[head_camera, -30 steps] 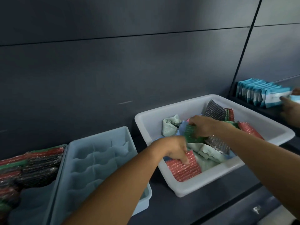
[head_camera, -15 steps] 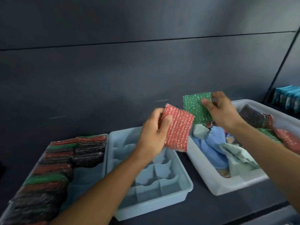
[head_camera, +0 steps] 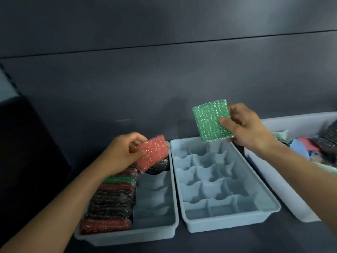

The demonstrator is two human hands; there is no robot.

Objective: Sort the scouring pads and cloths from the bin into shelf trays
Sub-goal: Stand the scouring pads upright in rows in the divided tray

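Observation:
My left hand (head_camera: 121,154) grips a red scouring pad (head_camera: 152,154) above the far end of the left blue tray (head_camera: 155,203). That tray's left column is packed with red, green and black pads (head_camera: 113,198), and its right column has bare slots. My right hand (head_camera: 244,125) pinches a green scouring pad (head_camera: 211,120) by its right edge, held upright above the far end of the middle blue tray (head_camera: 218,181). The middle tray's divided compartments hold nothing. The white bin (head_camera: 269,123) at the right holds blue and pale cloths (head_camera: 299,147) and dark pads (head_camera: 330,136).
All three containers stand side by side on a dark shelf against a dark panelled wall (head_camera: 164,70). A black object (head_camera: 27,143) sits at the far left. The shelf's front edge runs just below the trays.
Both hands lifted pads out of the white bin and carried them left. The red pad now hangs over the left tray and the green pad over the middle tray.

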